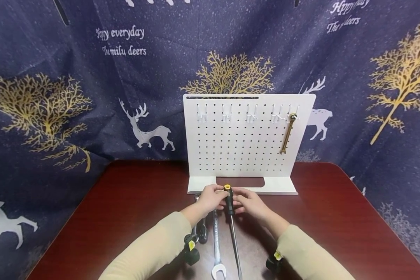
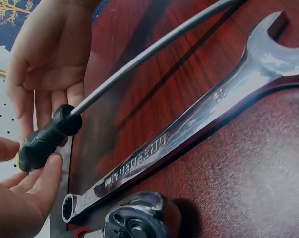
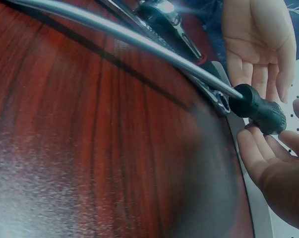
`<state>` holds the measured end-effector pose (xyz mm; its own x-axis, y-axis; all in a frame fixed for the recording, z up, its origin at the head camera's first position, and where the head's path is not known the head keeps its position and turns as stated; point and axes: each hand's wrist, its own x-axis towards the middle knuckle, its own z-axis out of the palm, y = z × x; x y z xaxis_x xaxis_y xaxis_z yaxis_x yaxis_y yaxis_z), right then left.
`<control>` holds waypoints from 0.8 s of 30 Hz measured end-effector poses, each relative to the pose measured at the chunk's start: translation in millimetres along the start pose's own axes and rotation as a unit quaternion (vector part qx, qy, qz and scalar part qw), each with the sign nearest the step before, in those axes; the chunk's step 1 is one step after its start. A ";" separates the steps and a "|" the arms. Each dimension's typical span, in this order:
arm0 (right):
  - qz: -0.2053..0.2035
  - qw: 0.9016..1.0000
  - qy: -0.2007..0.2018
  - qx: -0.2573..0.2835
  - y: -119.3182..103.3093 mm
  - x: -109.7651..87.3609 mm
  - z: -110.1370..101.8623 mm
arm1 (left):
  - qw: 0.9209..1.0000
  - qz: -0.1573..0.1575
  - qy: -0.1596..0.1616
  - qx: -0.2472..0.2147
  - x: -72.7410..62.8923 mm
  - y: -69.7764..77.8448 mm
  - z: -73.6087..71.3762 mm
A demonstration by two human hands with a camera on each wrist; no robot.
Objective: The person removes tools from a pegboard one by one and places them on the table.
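A screwdriver with a black handle [image 1: 230, 202], yellow end cap and long steel shaft is held between both hands, its shaft pointing toward the person. My left hand [image 1: 210, 199] pinches the handle near the cap with thumb and fingers. From the other side my right hand [image 1: 252, 204] reaches to the handle, its fingers fairly straight and the tips touching or very near it. Beneath lies a large combination wrench [image 2: 154, 148], open end toward the person. Left of that is a ratchet wrench [image 2: 139, 218], partly under the left wrist.
A white pegboard [image 1: 245, 144] stands on the table [image 1: 133, 202] behind the hands, with several metal hooks along its top. One gold-coloured wrench [image 1: 287, 134] hangs at the board's right. A dark blue patterned cloth [image 1: 154, 77] covers the wall behind.
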<state>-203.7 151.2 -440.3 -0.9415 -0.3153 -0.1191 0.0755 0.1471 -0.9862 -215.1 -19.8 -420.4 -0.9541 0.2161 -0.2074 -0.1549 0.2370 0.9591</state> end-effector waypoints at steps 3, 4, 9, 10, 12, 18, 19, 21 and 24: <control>0.000 1.000 -0.006 0.009 0.8 0.1 0.0 | 1.000 -0.007 0.000 0.004 -1.7 0.8 1.8; 0.001 1.000 -0.007 0.012 1.4 0.0 0.0 | 1.000 -0.010 0.001 0.004 -2.1 0.1 2.5; 0.012 1.000 -0.010 0.011 5.3 -2.3 0.7 | 1.000 -0.015 0.008 0.022 -5.6 -5.6 7.9; 0.013 1.000 -0.010 0.010 5.9 -2.5 0.5 | 1.000 -0.013 0.009 0.025 -6.2 -6.1 8.8; 0.015 1.000 -0.013 0.012 7.4 -3.4 0.6 | 0.999 -0.013 0.013 0.032 -8.4 -6.6 10.4; 0.021 0.999 -0.029 0.027 11.9 -6.7 1.7 | 0.998 -0.007 0.023 0.065 -17.3 -6.4 14.6; 0.022 0.999 -0.028 0.030 12.8 -7.4 2.1 | 0.997 -0.007 0.023 0.070 -18.5 -6.7 15.8; 0.024 0.999 -0.026 0.033 13.6 -8.6 2.7 | 0.997 -0.007 0.023 0.079 -20.2 -7.0 18.1; 0.026 0.999 -0.024 0.034 14.4 -10.1 2.6 | 0.996 -0.007 0.018 0.090 -21.3 -6.1 20.8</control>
<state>-192.3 154.0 -453.6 -0.9194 -0.3528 -0.1741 0.1475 0.1011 -0.9839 -188.6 -6.0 -425.8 -0.9610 0.1789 -0.2110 -0.1234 0.4056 0.9057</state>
